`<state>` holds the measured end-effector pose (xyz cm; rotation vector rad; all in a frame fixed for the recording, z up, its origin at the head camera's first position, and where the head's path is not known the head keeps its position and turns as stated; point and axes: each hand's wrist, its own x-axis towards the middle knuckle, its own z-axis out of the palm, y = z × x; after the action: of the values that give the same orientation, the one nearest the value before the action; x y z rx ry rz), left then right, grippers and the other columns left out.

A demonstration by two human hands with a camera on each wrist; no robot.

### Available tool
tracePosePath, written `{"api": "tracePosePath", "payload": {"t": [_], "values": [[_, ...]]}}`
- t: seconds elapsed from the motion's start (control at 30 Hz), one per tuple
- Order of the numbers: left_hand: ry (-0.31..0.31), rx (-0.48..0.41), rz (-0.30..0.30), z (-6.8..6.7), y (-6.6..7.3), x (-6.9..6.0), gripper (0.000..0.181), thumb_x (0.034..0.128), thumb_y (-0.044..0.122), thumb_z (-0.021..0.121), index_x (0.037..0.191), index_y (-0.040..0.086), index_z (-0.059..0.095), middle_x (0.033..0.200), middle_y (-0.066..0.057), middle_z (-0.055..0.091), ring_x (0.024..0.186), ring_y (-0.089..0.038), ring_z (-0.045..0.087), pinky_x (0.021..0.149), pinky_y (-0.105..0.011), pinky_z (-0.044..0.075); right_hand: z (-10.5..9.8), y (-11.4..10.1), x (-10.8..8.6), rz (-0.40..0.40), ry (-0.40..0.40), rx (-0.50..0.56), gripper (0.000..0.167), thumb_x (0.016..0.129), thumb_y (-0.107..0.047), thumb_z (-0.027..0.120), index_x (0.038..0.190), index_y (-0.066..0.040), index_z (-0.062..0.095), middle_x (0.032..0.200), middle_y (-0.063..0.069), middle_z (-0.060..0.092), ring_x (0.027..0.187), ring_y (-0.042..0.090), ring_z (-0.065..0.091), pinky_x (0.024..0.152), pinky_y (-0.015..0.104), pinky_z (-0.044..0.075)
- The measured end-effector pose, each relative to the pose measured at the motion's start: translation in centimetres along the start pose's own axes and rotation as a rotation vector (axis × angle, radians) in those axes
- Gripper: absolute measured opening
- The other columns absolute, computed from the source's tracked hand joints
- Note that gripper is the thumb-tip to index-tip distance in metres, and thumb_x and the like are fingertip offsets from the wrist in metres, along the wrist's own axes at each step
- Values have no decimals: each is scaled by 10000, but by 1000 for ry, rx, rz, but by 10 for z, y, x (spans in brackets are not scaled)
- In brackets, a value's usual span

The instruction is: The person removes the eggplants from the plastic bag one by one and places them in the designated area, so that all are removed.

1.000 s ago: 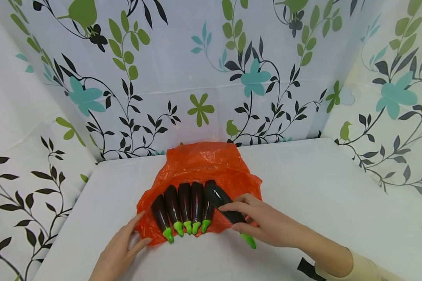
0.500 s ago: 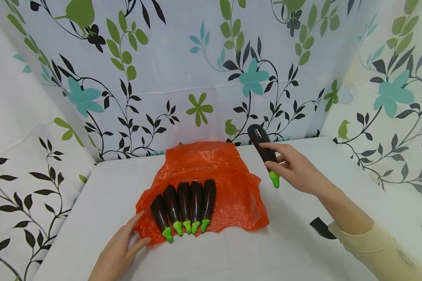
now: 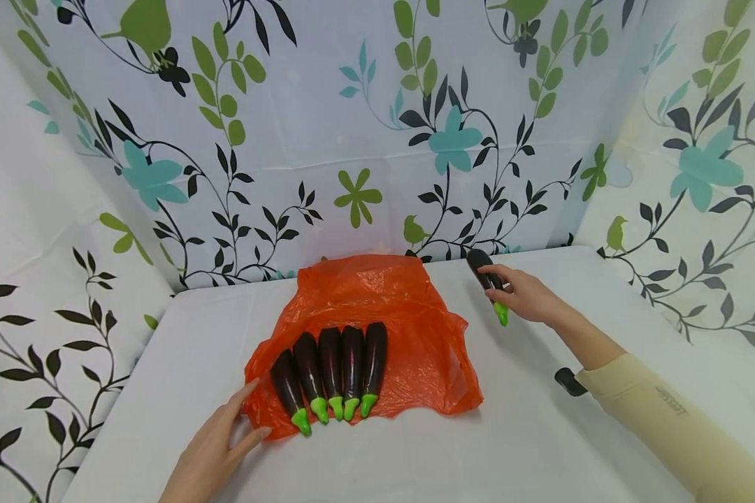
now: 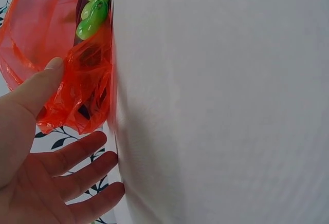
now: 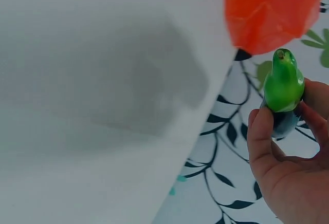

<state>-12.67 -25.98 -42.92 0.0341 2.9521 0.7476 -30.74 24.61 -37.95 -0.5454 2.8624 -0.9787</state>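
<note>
My right hand (image 3: 531,296) pinches a dark purple eggplant (image 3: 480,263) between thumb and fingers, at the back right beside the bag. Its bright green stem end (image 5: 284,84) faces the camera in the right wrist view. On the white table lies a thin orange-red plastic bag (image 3: 368,279). Several eggplants (image 3: 331,363) lie side by side on the bag's left half, green ends toward me. At the bag's left edge, my left hand (image 3: 212,443) lies with thumb and fingers spread; in the left wrist view the thumb appears against the plastic.
White table surface (image 3: 415,461) stretches in front of the bag and to its right. A patterned curtain (image 3: 377,140) with leaves and flowers hangs behind and along both sides. A black strap-like piece (image 3: 570,382) shows beside my right sleeve (image 3: 660,412).
My right hand has lifted the rightmost eggplant off the bag and carried it right and back, then slightly lower and farther right. My left hand has stayed in place.
</note>
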Motion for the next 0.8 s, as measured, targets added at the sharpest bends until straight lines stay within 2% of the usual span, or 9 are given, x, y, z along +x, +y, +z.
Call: {"api": "tracePosePath", "payload": {"t": [0.17,0.37,0.8], "values": [[-21,-9,-28,0,1,1,864,847,503,710,1515,143,298,1330,-216,530,1128,-369,558,908,-615,480,11,16,11,0,-35,-36,462,988,-158,588,1422,-80,452,1342,302,492,1103,421,555,899,539,520],[-28,-9,-40,0,1,2,881,837,519,712,1518,145,296,1326,-208,531,1118,-359,562,905,-612,484,24,25,21,-4,-62,-98,461,977,-152,599,1409,-67,461,1359,316,476,1126,435,510,968,600,449],[-14,-5,-26,1,0,1,872,837,503,721,1516,155,299,1320,-206,539,1120,-362,569,898,-605,492,36,27,30,44,-99,-160,484,973,-158,597,1423,-73,440,1305,322,497,1062,403,505,969,601,444]]}}
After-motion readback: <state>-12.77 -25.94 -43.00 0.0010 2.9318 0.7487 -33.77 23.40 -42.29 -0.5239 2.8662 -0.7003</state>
